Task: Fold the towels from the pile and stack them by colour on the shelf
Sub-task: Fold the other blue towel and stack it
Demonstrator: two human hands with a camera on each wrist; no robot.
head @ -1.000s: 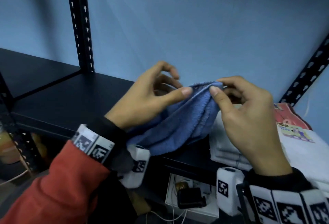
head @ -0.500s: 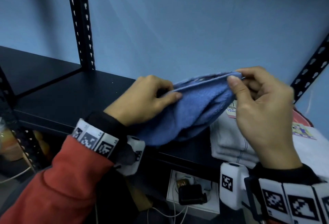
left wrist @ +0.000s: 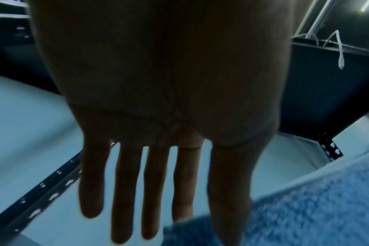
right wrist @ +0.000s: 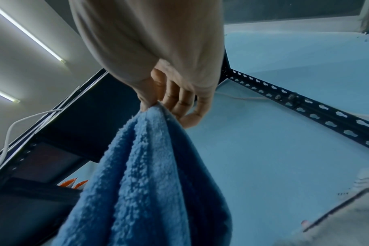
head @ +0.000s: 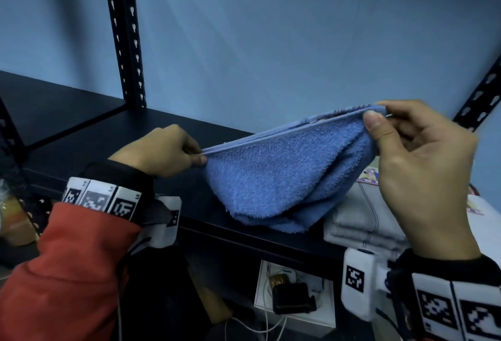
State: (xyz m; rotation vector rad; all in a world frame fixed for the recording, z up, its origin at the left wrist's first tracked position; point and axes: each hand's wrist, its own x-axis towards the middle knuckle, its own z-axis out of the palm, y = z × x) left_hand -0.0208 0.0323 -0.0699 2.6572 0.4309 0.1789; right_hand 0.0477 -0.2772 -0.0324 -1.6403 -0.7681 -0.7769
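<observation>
the hands have drawn apart, stretching the blue towel between them above the shelf. left hand pinches its lower end, right hand pinches the raised corner; the towel's belly sags beside the folded white towels.

Blue towel, black shelf, grey folded towels, red sleeve.
</observation>
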